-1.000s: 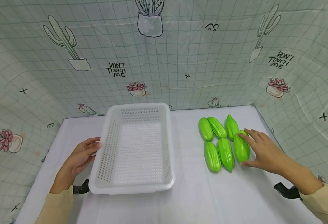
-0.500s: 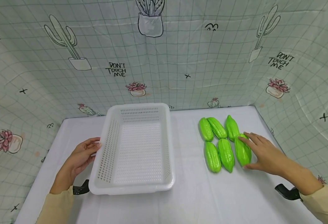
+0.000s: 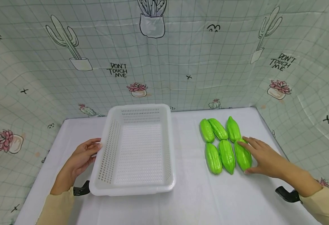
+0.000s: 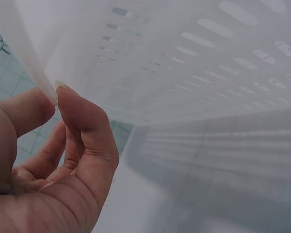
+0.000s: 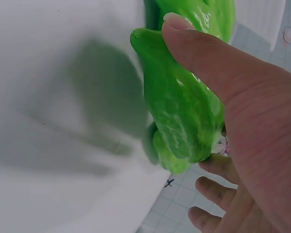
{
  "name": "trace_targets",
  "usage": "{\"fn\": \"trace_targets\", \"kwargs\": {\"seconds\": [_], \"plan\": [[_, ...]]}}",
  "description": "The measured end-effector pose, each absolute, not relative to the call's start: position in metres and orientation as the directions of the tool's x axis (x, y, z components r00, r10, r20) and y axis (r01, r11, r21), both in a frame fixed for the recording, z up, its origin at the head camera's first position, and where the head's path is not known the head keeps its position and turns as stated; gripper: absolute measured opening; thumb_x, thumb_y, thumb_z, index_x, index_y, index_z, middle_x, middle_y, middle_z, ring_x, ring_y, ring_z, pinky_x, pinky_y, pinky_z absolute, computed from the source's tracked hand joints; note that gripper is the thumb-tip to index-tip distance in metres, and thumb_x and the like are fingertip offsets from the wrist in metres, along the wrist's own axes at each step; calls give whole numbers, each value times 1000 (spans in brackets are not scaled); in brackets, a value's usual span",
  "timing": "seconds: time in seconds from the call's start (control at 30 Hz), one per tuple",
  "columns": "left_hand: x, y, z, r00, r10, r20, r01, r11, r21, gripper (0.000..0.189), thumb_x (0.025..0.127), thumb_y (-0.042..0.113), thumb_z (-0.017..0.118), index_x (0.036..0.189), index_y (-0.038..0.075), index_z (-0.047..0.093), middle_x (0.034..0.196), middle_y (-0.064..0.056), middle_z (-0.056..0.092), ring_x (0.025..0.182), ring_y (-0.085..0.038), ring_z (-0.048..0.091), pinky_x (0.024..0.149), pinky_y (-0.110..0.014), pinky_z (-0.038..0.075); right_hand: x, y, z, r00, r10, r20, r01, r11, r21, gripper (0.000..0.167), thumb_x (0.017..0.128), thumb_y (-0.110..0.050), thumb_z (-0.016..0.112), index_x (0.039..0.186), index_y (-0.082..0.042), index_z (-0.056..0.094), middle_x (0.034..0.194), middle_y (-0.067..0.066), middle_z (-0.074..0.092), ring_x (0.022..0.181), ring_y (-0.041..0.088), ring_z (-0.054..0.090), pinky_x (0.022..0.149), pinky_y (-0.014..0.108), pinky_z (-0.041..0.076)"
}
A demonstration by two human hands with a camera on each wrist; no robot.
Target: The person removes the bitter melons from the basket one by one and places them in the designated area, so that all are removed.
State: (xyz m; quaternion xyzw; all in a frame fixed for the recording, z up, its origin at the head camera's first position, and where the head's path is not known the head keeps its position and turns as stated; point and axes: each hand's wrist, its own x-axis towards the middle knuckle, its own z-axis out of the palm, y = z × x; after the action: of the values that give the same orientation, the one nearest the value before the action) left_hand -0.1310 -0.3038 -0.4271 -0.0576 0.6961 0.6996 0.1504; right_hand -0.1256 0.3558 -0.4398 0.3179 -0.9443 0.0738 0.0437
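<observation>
On the left of the table stands a white perforated plastic basket [image 3: 139, 156] with nothing in it. My left hand [image 3: 81, 157] pinches its left rim between thumb and fingers; the left wrist view shows the thumb and index fingertips meeting on the thin rim [image 4: 36, 73]. At the right, my right hand [image 3: 268, 157] spans a glossy, ridged green bitter melon [image 3: 243, 156] lengthwise, thumb at its near end, index finger at its far end. In the right wrist view this bitter melon [image 5: 182, 102] tapers to a tip beside the thumb [image 5: 199, 46].
Several similar green bitter melons [image 3: 227, 156] lie in two rows left of and behind the held one. White cloth covers the table [image 3: 189, 193]. A grid-patterned curtain [image 3: 170, 56] with cactus drawings rises behind and along both sides.
My right hand and its bitter melon have shifted slightly toward me, lining up with the near row. The left hand and basket have stayed in place.
</observation>
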Motion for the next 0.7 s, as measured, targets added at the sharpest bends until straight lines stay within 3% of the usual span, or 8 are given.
{"fn": "trace_targets", "kwargs": {"seconds": [0.7], "plan": [[-132,-303,-428,-951,113,-289,-285,53,957,58,111,11,55,158,-9,27,108,15,69,97,-3,70,81,-23,61,-128,360,-452,-784,-611,106,-620,776,-116,112,58,-39,103,148,-1,49,151,31,46,132,56,46,101,69,42]]}}
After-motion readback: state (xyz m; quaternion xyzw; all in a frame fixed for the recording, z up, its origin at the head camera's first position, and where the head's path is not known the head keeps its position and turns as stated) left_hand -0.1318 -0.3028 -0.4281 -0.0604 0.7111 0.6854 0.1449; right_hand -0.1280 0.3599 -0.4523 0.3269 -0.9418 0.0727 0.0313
